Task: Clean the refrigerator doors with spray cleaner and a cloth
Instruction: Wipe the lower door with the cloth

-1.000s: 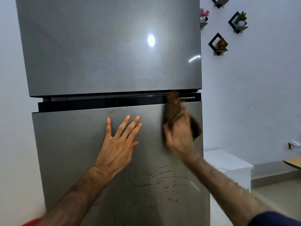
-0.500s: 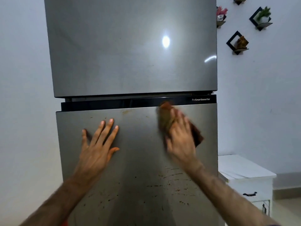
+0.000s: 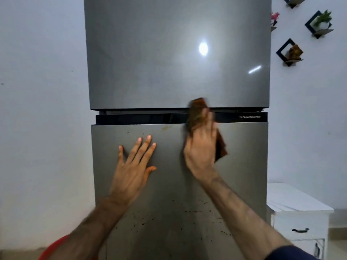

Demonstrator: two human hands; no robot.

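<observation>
A tall grey two-door refrigerator fills the view. Its upper door (image 3: 159, 53) looks glossy with a light reflection. The lower door (image 3: 244, 156) carries brown spots and streaks low down and a small stain near its top edge. My left hand (image 3: 134, 166) lies flat on the lower door with fingers spread. My right hand (image 3: 201, 151) presses a brown cloth (image 3: 197, 111) against the black strip (image 3: 131, 119) between the doors; the cloth is blurred. No spray bottle is in view.
A white cabinet (image 3: 296, 205) with a black drawer handle stands right of the fridge. Small black wall shelves (image 3: 289, 53) with ornaments hang at upper right. Something red (image 3: 54, 246) shows at the bottom left. White wall lies on both sides.
My right hand has carried the cloth up from the top of the lower door onto the black strip. My left hand stays flat on the lower door. The view has shifted.
</observation>
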